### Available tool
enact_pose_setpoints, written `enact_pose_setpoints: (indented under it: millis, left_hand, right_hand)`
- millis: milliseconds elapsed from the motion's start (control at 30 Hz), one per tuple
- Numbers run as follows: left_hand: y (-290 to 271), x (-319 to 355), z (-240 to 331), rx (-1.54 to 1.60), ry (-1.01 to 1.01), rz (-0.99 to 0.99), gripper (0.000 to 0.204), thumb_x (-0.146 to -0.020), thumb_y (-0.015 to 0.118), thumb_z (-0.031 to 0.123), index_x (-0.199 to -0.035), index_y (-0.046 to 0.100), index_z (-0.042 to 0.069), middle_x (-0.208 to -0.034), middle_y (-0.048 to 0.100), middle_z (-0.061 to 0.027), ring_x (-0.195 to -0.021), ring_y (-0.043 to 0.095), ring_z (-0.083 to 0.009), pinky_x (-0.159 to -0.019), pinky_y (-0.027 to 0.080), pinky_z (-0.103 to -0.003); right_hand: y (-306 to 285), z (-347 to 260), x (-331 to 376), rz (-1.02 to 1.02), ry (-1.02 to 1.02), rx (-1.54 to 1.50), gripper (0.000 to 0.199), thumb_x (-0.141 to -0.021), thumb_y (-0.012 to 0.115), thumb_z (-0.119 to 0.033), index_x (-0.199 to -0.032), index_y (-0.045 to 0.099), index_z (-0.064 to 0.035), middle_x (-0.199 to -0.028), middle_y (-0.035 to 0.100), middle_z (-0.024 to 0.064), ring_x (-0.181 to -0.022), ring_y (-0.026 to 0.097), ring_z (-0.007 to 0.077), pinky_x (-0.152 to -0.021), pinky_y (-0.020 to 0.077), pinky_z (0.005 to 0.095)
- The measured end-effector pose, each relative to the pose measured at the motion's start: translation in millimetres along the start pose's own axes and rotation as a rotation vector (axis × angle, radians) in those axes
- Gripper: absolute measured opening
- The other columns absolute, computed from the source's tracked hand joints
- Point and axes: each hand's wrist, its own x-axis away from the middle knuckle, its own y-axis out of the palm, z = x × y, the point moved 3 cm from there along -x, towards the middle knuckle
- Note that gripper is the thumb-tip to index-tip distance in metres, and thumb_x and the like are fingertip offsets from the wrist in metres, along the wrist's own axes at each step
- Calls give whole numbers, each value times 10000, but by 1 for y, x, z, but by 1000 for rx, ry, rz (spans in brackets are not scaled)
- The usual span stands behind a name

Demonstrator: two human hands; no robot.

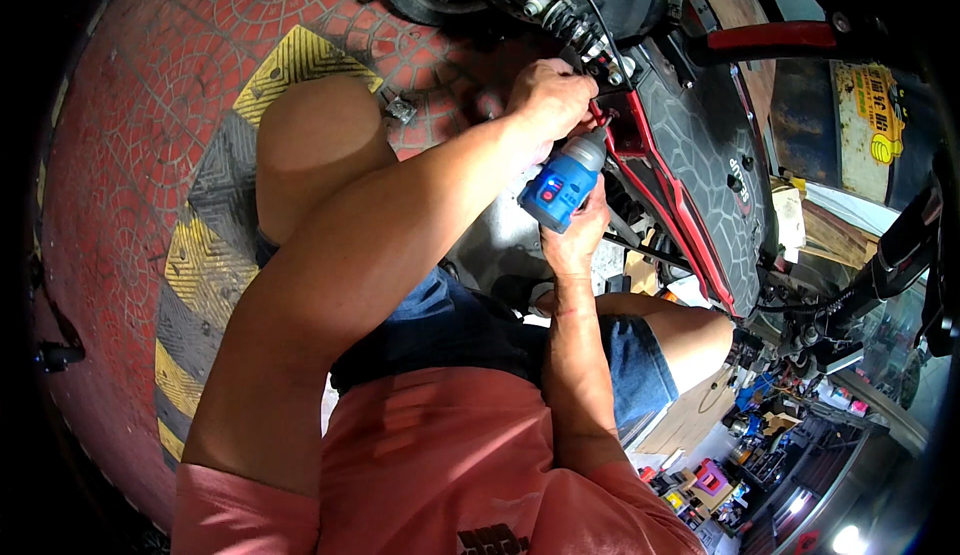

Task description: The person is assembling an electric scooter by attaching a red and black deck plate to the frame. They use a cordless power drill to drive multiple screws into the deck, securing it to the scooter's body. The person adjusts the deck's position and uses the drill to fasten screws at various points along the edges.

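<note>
The main hazard sits between 1 and 2 o'clock, where the right hand (583,227) is wrapped round a blue power driver (562,185) with its nose toward the red frame (650,170) of a scooter lying out toward 2 o'clock. The left hand (548,95), at 1 o'clock, has its fingers drawn in close at the end of that frame; whether they pinch a small part or only steady it, I cannot tell.

Those fingers are just beside the driver's nose, so a bit that jumps out of its seat could nip them or score the red edge. A slanted approach would be the likely cause; the seat itself is too small to judge. Too much trigger could also strip a fastener head.

The black cable (598,13), running past the shock spring (572,27) at about 1 o'clock, could be snagged if the hands wander upward. Anything dropped might be lost on the patterned red paving (190,85), where a small metallic piece (402,108) lies at 11 o'clock.
</note>
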Motion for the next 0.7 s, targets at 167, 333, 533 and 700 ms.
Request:
enact_pose_setpoints:
  millis: [167,333,533,700]
  left_hand:
    - [1,11,2,-461,52,62,241,-933,733,202,-979,761,-33,-914,763,-136,-800,709,-218,-712,562,-384]
    - [14,21,7,-753,237,24,267,-919,762,265,-978,818,12,-834,773,-92,-765,711,-174,-721,562,-357]
    - [17,-5,0,-771,288,-57,193,-930,779,188,-948,802,-3,-836,769,-83,-750,677,-150,-708,547,-346]
    - [-7,-12,-1,-630,195,-190,151,-936,756,165,-910,773,17,-834,761,-77,-740,699,-175,-718,557,-339]
  right_hand:
    - [-5,11,2,-44,14,21,388,-824,818,-207,-1150,690,-42,-923,732,40,-842,657,134,-823,547,325]
    - [0,8,1,-31,-37,47,347,-838,817,-215,-1120,699,-51,-861,737,82,-793,667,137,-786,555,340]
    - [-12,-12,0,-32,68,207,659,-817,845,-255,-1398,588,-79,-1059,768,210,-972,765,378,-884,580,460]
    - [-10,-16,8,-107,31,349,611,-793,752,-107,-1379,583,-62,-1030,748,239,-999,720,459,-925,530,539]
